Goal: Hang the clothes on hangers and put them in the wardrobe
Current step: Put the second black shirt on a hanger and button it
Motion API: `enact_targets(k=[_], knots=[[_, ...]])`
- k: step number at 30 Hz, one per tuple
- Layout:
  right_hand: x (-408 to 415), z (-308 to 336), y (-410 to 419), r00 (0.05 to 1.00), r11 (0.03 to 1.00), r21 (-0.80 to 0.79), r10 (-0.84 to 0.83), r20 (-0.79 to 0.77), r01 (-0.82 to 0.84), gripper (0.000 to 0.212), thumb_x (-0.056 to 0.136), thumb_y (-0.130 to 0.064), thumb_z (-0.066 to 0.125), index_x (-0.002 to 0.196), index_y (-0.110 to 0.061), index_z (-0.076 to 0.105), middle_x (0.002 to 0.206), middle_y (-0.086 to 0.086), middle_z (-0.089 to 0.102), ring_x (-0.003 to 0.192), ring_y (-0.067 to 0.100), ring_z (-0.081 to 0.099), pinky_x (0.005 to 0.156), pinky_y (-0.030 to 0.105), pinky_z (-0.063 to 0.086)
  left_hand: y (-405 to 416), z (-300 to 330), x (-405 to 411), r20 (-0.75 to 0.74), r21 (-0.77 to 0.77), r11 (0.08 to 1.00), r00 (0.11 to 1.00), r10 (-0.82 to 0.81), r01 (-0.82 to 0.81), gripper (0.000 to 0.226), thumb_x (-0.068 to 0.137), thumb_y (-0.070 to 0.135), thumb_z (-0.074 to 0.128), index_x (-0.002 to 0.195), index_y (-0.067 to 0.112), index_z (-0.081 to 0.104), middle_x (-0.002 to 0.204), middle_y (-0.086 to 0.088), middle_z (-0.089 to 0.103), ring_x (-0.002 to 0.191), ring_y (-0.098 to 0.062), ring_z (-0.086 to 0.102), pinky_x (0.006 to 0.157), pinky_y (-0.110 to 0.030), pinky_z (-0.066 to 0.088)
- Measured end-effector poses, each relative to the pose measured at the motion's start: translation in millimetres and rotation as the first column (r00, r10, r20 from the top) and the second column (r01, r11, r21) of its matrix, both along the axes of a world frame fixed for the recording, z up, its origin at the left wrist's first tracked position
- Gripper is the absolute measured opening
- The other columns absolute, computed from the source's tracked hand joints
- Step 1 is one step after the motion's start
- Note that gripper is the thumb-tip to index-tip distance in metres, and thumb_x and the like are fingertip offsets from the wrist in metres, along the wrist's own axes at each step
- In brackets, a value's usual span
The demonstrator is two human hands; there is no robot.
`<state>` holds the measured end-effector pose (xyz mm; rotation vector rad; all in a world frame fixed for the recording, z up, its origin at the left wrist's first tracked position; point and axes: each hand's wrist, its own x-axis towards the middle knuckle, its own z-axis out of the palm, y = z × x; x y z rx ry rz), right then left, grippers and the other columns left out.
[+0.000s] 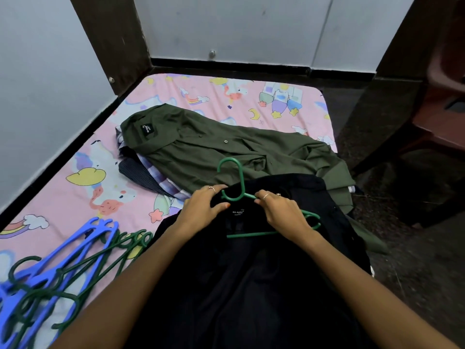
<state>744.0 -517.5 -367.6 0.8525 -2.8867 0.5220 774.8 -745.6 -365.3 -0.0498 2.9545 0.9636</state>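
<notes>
A black shirt [251, 273] lies flat on the bed [83, 157], spread from the centre of the view down to 6 o'clock, with its collar and a small label at the top. A green hanger [241, 195] sits at the collar: its hook stands out past the collar toward 12 o'clock, one arm is hidden under the cloth on the left, and the other arm with the lower bar shows on top of the shirt at about 3 o'clock from the label.

The left hand [201, 210] rests on the collar just left of the hanger neck, the fingers curled and pinching the black cloth there. The right hand [281, 212] is just right of the neck; its fingers close around the hanger arm, holding it against the shirt. Both hands wear rings.

An olive shirt [226, 147] lies behind the black one, toward 12 o'clock, collar at 10 o'clock, and it partly covers a striped and checked pile of clothes [148, 172]. At 8 o'clock a heap of hangers [57, 273], blue and dark green, lies on the pink sheet, well apart from the hands. The dark floor [415, 248] is at 3 o'clock.
</notes>
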Motion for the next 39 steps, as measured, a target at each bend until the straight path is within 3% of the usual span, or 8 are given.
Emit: enact_targets(k=[5,8,11,13,19,22,34,39], knots=[[-15,8,12,0.994,0.988,-0.151,0.040,0.101,-0.025,0.039,0.096,-0.048,0.037,0.113,-0.021,0.060,0.105,-0.001,0.065,0.097,0.023,0.062,0.081,0.041,0.049,5,-11,-14,-0.038,0.005,1.000,0.999,0.027,-0.027,0.034,0.086,0.029,0.061,0.119,0.031,0.055,0.110,-0.003,0.069,0.108,-0.027,0.062,0.086,-0.043,0.050],[-40,6,46,0.945,0.925,-0.199,-0.324,0.033,0.324,0.044,0.095,-0.049,0.038,0.110,-0.017,0.064,0.108,0.011,0.067,0.102,0.032,0.062,0.087,0.044,0.048,6,-12,-12,-0.033,-0.030,0.999,0.999,0.019,-0.020,0.032,0.088,0.026,0.057,0.118,0.034,0.049,0.111,-0.008,0.068,0.108,-0.032,0.060,0.085,-0.045,0.050],[-66,-8,94,0.662,0.706,0.070,-0.690,0.292,0.705,0.056,0.093,-0.050,0.049,0.123,-0.002,0.052,0.127,0.024,0.054,0.119,0.041,0.051,0.097,0.048,0.041,6,-9,-10,-0.049,-0.080,0.997,0.999,0.013,-0.017,0.035,0.091,0.021,0.053,0.124,0.030,0.048,0.117,-0.009,0.066,0.112,-0.032,0.058,0.088,-0.045,0.048],[-74,-22,115,0.564,0.686,0.171,-0.693,0.450,0.707,0.066,0.086,-0.055,0.059,0.121,0.000,0.052,0.128,0.025,0.054,0.120,0.040,0.051,0.098,0.047,0.043,6,-4,-9,-0.081,-0.119,0.993,0.997,-0.015,0.005,0.041,0.092,0.019,0.050,0.130,0.032,0.044,0.123,-0.006,0.064,0.115,-0.030,0.056,0.091,-0.045,0.047],[-74,-42,124,0.583,0.692,-0.023,-0.590,0.558,0.722,0.048,0.085,-0.030,0.070,0.122,-0.003,0.058,0.122,0.019,0.061,0.113,0.034,0.057,0.092,0.037,0.046,3,16,0,-0.070,-0.276,0.945,0.976,-0.204,0.178,0.050,0.096,0.034,0.034,0.138,0.055,0.017,0.106,0.001,0.056,0.099,-0.031,0.061,0.080,-0.049,0.051],[-71,-24,125,0.658,0.656,-0.199,-0.587,0.471,0.728,0.039,0.090,-0.029,0.061,0.121,-0.006,0.059,0.121,0.022,0.062,0.113,0.037,0.057,0.091,0.039,0.045,-1,36,7,-0.074,-0.364,0.911,0.968,-0.239,0.197,0.041,0.094,0.048,0.020,0.133,0.054,0.030,0.102,0.002,0.053,0.094,-0.032,0.063,0.073,-0.048,0.053],[7,168,126,0.837,0.559,-0.734,-0.546,0.024,0.386,0.004,0.095,-0.014,0.051,0.098,-0.014,0.054,0.085,0.001,0.061,0.086,0.021,0.058,0.070,0.025,0.036,29,135,32,-0.397,-0.523,0.852,0.889,-0.229,-0.014,0.047,0.090,0.010,0.050,0.131,0.032,0.054,0.101,-0.008,0.057,0.083,-0.040,0.062,0.062,-0.045,0.049],[119,181,110,0.916,0.763,-0.646,-0.230,-0.329,-0.041,0.019,0.087,-0.006,0.047,0.103,-0.015,0.052,0.088,0.002,0.061,0.078,0.010,0.055,0.074,0.016,0.040,19,175,33,-0.566,-0.273,0.961,0.814,-0.131,-0.036,0.034,0.090,0.017,0.047,0.119,0.023,0.064,0.101,-0.008,0.067,0.094,-0.036,0.064,0.078,-0.048,0.053]])
